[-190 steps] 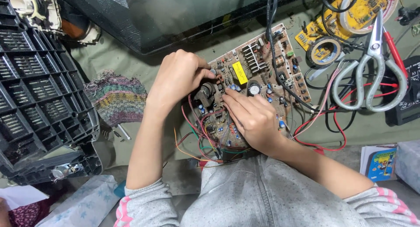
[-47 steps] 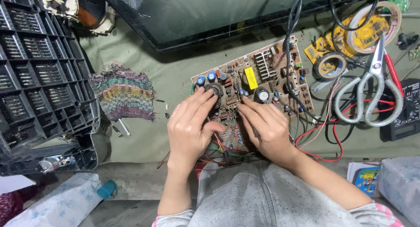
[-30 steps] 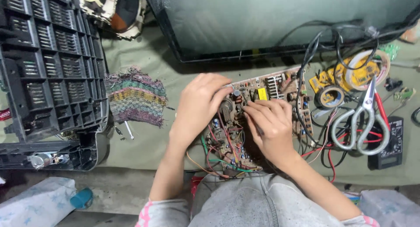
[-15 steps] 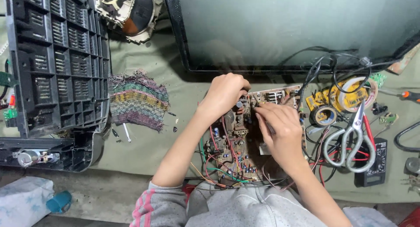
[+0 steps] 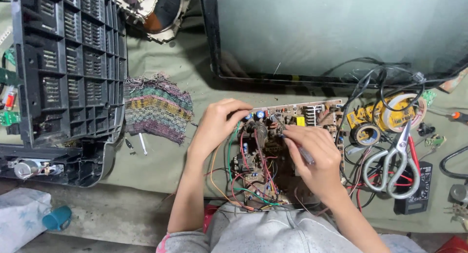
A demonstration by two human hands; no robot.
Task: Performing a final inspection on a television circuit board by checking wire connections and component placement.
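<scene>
A brown circuit board [image 5: 292,114] with capacitors and many coloured wires rests against my lap on the green cloth. My left hand [image 5: 219,123] grips the board's left top edge, fingers curled over it. My right hand [image 5: 312,153] lies on the board's middle and holds a thin metal tool [image 5: 306,155] like a pen, its tip down among the components near a black capacitor [image 5: 259,132].
A dark television screen [image 5: 341,33] lies at the back. A black plastic back cover [image 5: 68,72] fills the left. A knitted rag [image 5: 156,106], a small screwdriver [image 5: 142,143], scissors [image 5: 395,165], tape rolls [image 5: 365,133] and a multimeter [image 5: 414,189] lie around.
The view has pulled back and shifted, so the board sits lower and upright against my lap. Both hands stayed on it; my left hand moved to its top left edge.
</scene>
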